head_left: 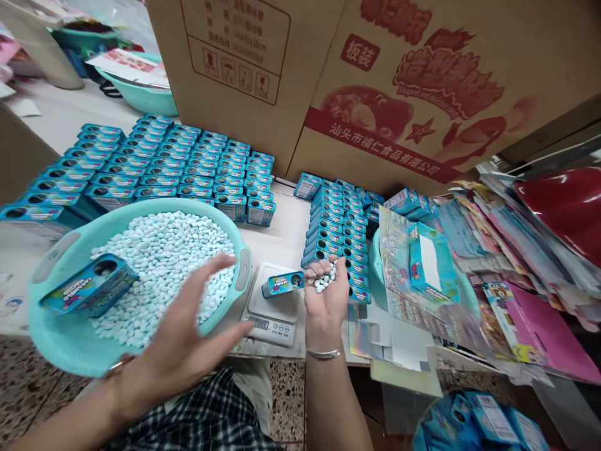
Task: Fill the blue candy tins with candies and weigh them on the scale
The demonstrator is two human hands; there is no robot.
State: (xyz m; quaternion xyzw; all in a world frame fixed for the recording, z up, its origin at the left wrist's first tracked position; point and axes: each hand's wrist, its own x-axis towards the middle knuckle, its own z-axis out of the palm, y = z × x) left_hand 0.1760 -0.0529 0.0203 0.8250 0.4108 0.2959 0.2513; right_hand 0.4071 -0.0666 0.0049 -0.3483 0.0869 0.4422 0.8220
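Note:
My right hand [323,313], palm up with curled fingers, cups a small heap of pale blue and white candies [325,282]. Just left of it, a blue candy box [280,284] stands on a small white digital scale [267,329], its round opening facing up. My left hand [181,341] is blurred, with thumb and fingers spread apart and nothing in them, between the scale and a turquoise basin [40,326]. Loose candies [154,250] of the same kind fill much of that basin. Another blue box [89,288] lies tilted on them at the left.
Behind the basin stand rows of blue boxes [164,166]; more rows [331,228] stand right of the scale. A large printed carton [300,81] rises at the back. To the right are another turquoise basin [375,266], plastic packaging and stacked pouches [507,232].

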